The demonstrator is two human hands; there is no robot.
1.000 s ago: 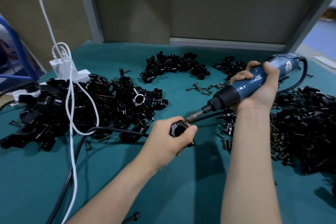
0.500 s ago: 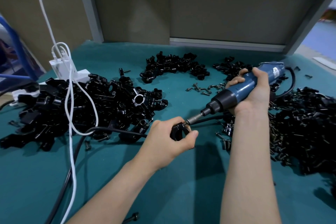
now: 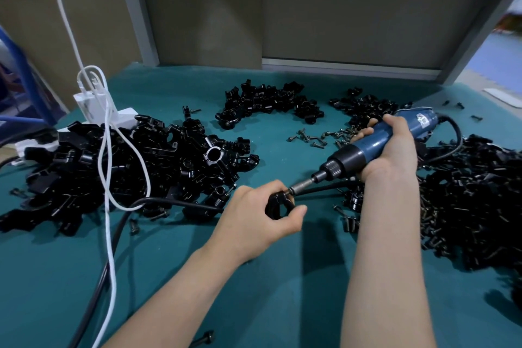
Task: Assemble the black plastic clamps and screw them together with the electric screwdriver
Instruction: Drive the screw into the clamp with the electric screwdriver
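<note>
Cloth of dark green covers the bench point(image 3: 45, 285). The big heap point(image 3: 118, 167) of black clamp parts lies on its left side. The right heap point(image 3: 474, 206) spreads along the right edge and is nearly as wide. The back heap point(image 3: 268, 102) sits far from the person, and the small heap point(image 3: 364, 107) lies just to its right.

A white cable point(image 3: 108, 178) hangs down and loops over the big heap. A black cord point(image 3: 113, 240) runs from the near edge, bends at the foot of the big heap, and goes behind the left hand point(image 3: 254, 220). A white plug block point(image 3: 93, 104) stands behind the big heap.

The right hand point(image 3: 395, 150) has its grip closed tight round the blue body of the electric screwdriver point(image 3: 370, 147). The tool slants down to the left. Its metal tip touches the black clamp point(image 3: 278, 205).

The left hand's grip pinches that clamp between thumb and curled fingers, near the middle of the bench, just above the cloth.

Loose screws point(image 3: 313, 138) lie scattered between the back heap and the screwdriver. One single screw point(image 3: 202, 340) lies at the near edge, beside the left arm.
</note>
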